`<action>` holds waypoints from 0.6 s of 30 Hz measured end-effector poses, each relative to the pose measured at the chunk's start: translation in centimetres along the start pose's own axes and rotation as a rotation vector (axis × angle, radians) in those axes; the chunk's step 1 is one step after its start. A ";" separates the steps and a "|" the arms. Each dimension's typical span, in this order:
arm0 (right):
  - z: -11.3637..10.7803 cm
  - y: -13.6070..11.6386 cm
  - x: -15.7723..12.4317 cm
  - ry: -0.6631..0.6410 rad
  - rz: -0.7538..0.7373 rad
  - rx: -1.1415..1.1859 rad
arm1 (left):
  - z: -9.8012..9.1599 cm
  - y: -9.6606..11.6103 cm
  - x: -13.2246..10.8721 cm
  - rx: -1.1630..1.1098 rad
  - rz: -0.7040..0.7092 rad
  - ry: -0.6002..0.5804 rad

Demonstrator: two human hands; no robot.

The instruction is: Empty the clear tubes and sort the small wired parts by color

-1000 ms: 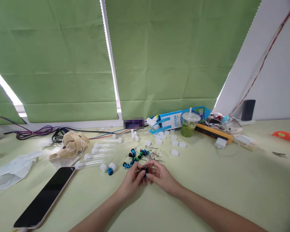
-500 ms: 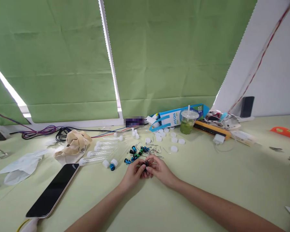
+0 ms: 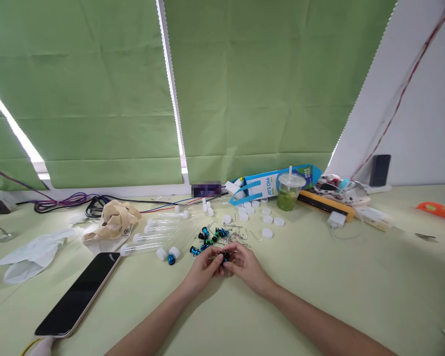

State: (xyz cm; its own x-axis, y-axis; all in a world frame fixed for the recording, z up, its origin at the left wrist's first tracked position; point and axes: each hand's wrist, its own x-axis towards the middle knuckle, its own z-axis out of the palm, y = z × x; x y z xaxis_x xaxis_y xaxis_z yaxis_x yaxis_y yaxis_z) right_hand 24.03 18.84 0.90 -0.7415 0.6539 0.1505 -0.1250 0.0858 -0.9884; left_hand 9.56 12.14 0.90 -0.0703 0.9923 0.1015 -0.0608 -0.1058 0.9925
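"What is in hand?"

"A small dark part (image 3: 226,256), pinched between your left hand (image 3: 203,268) and your right hand (image 3: 247,266), which meet over the pale green surface (image 3: 319,291), well out from its back edge. You cover most of it, so its exact shape is hard to make out."

"And the grip?"

"Drawn in close on that part from both sides, your hands almost touching around it."

"What lies ahead?"

"Just beyond you, toward the back edge, blue, green and black fittings (image 3: 206,244) sit clustered, thin metal pieces (image 3: 245,235) scattered beside them. White caps (image 3: 267,233) lie farther right; clear tubes (image 3: 163,223) farther left."

"And the edges?"

"Toward the left edge, a phone (image 3: 79,294) lies screen up near a crumpled beige cloth bag (image 3: 113,225). Near the back edge, a lidded cup (image 3: 287,198) of green drink stands upright before a blue-and-white carrier (image 3: 257,189). Toward the right edge lies an orange object (image 3: 439,212)."
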 end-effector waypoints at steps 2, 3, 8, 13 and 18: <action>0.0 0.1 0.1 0.010 -0.005 -0.020 | -0.1 -0.1 0.0 -0.010 -0.011 0.010; 0.0 0.1 0.1 0.010 -0.002 -0.027 | -0.2 -0.2 0.0 -0.013 -0.019 0.009; 0.3 -0.3 -0.1 -0.014 0.008 -0.026 | -0.3 -0.3 -0.1 -0.059 -0.047 -0.026; 0.3 -0.3 -0.2 -0.023 -0.015 -0.025 | -0.2 0.2 -0.3 -0.087 -0.024 -0.049; -0.1 -0.3 0.0 -0.027 0.028 -0.003 | 0.3 0.5 -0.8 -0.033 0.006 -0.020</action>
State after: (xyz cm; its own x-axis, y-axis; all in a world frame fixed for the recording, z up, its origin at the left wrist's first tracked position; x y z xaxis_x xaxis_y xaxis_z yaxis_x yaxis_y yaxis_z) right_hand 24.11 18.90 1.24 -0.7624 0.6353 0.1229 -0.1015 0.0701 -0.9924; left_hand 9.92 11.34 1.32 -0.0507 0.9928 0.1087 -0.0928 -0.1130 0.9893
